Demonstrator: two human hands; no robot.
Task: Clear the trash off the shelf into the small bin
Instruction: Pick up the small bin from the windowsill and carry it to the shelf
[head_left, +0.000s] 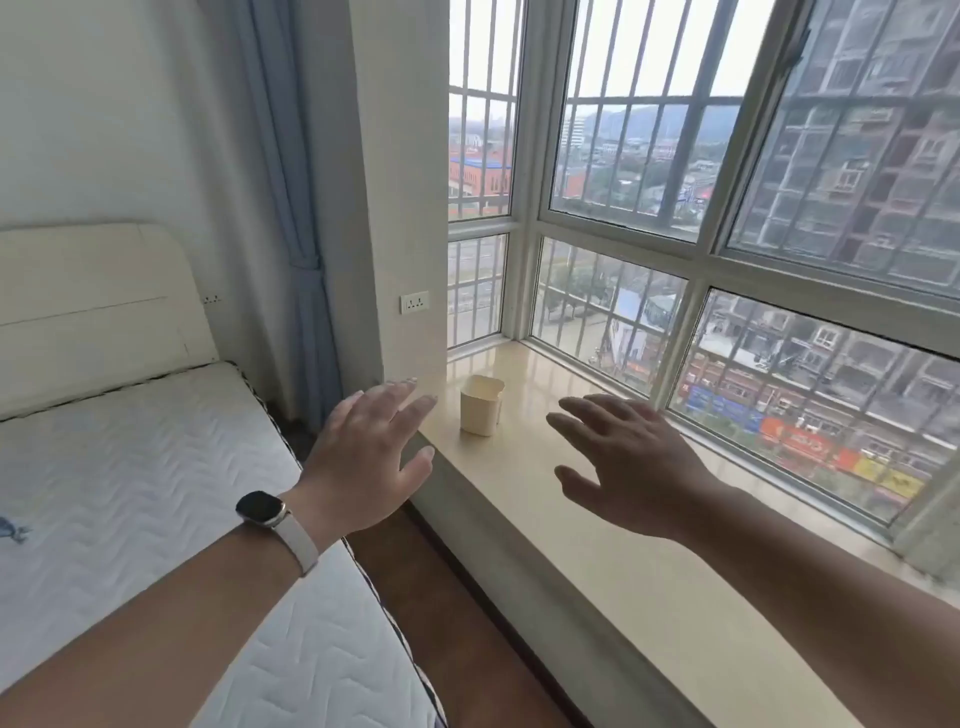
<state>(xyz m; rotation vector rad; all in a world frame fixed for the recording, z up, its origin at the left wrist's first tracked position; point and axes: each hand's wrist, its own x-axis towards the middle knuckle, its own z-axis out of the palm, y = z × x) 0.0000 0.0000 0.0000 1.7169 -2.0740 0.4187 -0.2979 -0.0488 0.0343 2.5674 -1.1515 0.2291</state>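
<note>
1 small cream bin is seen upright on the stone shelf below the window, between 2 raised hands. The left hand and right hand are held spread, nothing gripped.

Small bin on the shelf, bed to its left

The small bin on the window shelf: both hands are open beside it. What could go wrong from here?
1. The small bin stands near the front edge of the shelf and looks light; the open left hand or right hand hovering beside it might knock it off.
2. No trash shows on the shelf here, so the hands may reach for nothing.
</note>
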